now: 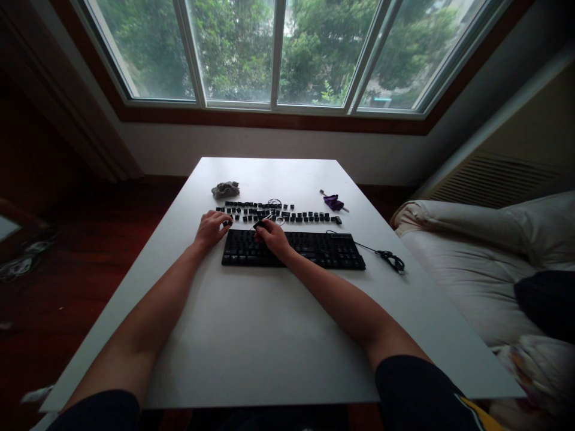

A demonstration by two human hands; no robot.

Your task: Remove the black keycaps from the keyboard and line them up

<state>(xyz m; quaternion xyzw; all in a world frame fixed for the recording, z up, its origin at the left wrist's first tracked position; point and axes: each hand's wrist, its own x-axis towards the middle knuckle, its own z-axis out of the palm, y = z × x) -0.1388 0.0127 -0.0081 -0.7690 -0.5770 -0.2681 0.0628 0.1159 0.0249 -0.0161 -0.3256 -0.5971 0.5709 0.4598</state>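
Observation:
A black keyboard [326,251] lies across the middle of the white table, with keycaps on much of it. Loose black keycaps [309,216] are set out in rows just behind it. At the keyboard's far left corner, my left hand [210,230] has its thumb and fingers closed on a small black keycap. My right hand [273,237] is over the left-centre part of the keyboard, pinching a small tool with thin wire loops [269,218] that looks like a keycap puller. Its grip end is partly hidden by the fingers.
A crumpled grey cloth [225,190] lies at the back left of the table [251,347]. On the back right is a purple cloth [333,202] with a thin brush-like stick. The coiled keyboard cable [392,260] rests by the right edge, beside a pale sofa [462,269].

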